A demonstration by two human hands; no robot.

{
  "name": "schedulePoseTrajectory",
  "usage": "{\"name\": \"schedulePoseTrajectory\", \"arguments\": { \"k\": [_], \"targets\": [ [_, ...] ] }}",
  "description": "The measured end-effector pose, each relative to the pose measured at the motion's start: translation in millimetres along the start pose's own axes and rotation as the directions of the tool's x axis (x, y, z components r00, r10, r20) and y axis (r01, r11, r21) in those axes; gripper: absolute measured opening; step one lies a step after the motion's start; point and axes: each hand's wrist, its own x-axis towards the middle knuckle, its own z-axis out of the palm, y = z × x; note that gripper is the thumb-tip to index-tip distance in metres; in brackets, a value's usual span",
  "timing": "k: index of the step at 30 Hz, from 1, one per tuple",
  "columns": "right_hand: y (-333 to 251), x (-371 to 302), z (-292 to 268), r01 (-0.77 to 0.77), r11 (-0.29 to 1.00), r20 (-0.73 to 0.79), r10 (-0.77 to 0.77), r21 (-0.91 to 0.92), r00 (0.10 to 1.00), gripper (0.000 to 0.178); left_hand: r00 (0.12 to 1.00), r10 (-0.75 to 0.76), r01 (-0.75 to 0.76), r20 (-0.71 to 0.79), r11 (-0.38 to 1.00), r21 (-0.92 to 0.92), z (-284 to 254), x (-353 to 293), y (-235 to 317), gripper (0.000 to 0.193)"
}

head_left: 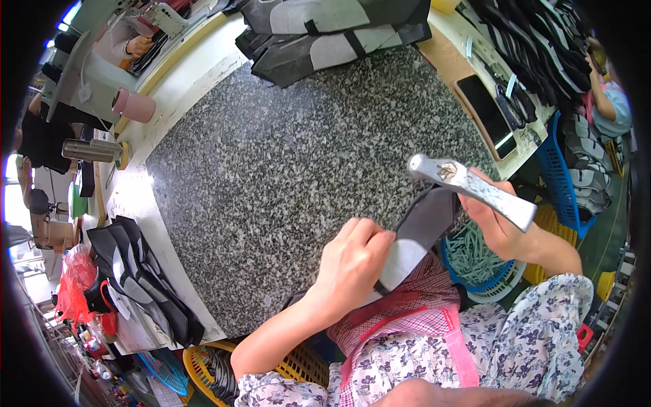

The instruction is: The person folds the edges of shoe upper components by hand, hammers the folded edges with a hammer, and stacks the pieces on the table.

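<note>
My right hand point(489, 216), at the granite slab's right edge, is closed on a hammer point(478, 190). Its worn metal head lies crosswise above my fingers, and the hand hides most of the handle. My left hand point(352, 261) is closed on the edge of a flat black and light grey piece point(428, 216), which looks like a shoe upper. The piece slants from near the hammer down over the slab's near edge towards my lap. Its upper end passes close to my right fingers; I cannot tell whether they grip it too.
The speckled granite slab point(291, 169) covers the table. Grey and black pieces point(325, 41) are stacked at its far edge, with more point(146, 285) at left. A phone point(485, 112) lies at right, above a basket of pale green strips point(475, 254). Another person's hand point(139, 46) works far left.
</note>
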Motion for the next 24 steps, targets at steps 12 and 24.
{"name": "schedulePoseTrajectory", "arguments": {
  "k": [12, 24],
  "targets": [
    [12.8, 4.3, -4.1, -0.101, 0.98, 0.156, 0.128, -0.174, 0.979, 0.015, 0.973, -0.209, 0.222, 0.101, 0.965, -0.137, -6.2, 8.7, 8.6, 0.015],
    [12.8, -6.6, -1.3, 0.011, 0.984, 0.089, 0.005, -0.176, 0.996, 0.023, 0.974, 0.148, -0.193, 0.172, 0.939, 0.283, 3.7, -0.9, 18.6, 0.041]
  ]
}}
